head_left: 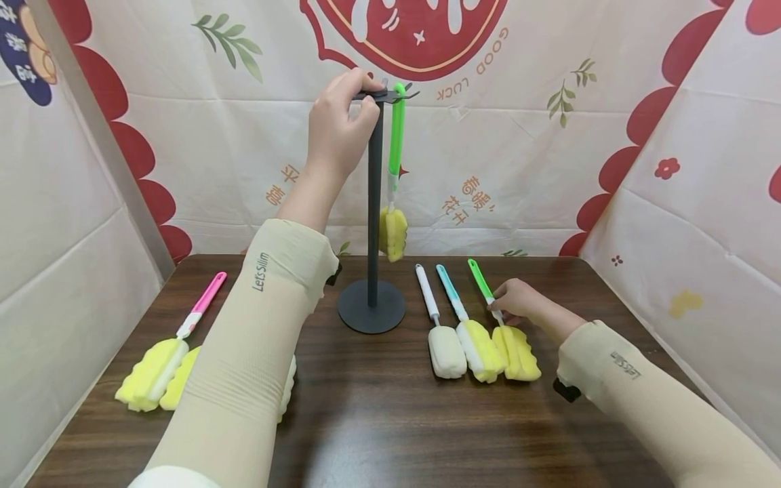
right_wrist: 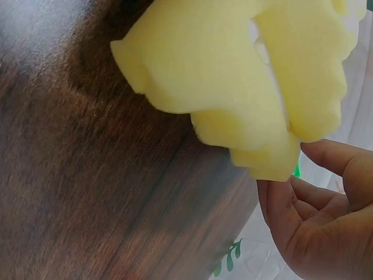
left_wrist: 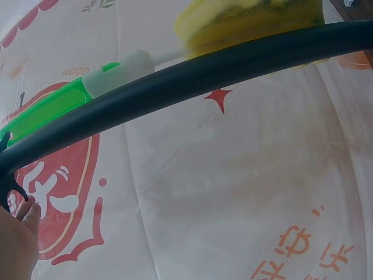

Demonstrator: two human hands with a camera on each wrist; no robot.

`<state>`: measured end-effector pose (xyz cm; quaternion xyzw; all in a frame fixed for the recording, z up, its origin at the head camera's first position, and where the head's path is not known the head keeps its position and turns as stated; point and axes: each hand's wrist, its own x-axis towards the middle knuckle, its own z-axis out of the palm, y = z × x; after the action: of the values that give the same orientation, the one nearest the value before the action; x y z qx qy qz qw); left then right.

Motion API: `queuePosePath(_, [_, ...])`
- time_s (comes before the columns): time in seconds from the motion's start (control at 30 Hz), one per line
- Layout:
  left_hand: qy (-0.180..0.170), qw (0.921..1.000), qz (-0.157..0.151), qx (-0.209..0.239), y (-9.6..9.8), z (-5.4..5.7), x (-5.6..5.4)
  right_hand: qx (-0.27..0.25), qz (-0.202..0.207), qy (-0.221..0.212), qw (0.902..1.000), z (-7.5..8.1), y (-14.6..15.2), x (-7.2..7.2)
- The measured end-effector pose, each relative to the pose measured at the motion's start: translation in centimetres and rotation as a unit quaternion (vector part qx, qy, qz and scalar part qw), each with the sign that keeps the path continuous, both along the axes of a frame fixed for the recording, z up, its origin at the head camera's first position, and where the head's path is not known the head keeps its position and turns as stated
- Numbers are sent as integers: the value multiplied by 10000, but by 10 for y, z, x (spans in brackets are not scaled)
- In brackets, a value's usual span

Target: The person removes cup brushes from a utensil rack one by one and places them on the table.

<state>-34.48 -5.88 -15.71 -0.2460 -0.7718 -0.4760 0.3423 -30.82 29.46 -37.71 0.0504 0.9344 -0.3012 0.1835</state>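
My left hand [head_left: 342, 122] pinches a hooked arm at the top of a black upright stand [head_left: 375, 217]. From a hook on the stand's right side hangs a bottle brush [head_left: 396, 135] with a green handle and yellow sponge, sponge down. In the left wrist view the stand's pole [left_wrist: 233, 67] crosses in front of that brush. On the table's right side, my right hand [head_left: 518, 301] grips another green-handled sponge brush [head_left: 517, 356] at its neck, just above the yellow sponge. The right wrist view shows this sponge [right_wrist: 227, 70] large, with thumb and fingers at its end.
Left of the gripped brush lie a blue-handled brush [head_left: 478, 349] and a white-handled brush [head_left: 447, 352]. A pink-handled brush [head_left: 152, 373] is at the left, with more sponge heads partly hidden by my left forearm. A printed cloth [head_left: 506, 183] stands behind the brown table [head_left: 390, 413].
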Motion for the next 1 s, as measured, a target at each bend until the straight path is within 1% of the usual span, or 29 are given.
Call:
queuePosePath(0.47, [25,10000,-6,-28,0,2,1,375,156,-92,9991,-2,-3,-3])
queuePosePath(0.7, [-17,10000,-10,0,0,1,2,414,119,-198,9989,-4,-7,-4])
queuePosePath(1.0, [32,10000,-12,-6,-1,0,2,553,225,-255,9979,-7,-8,-4])
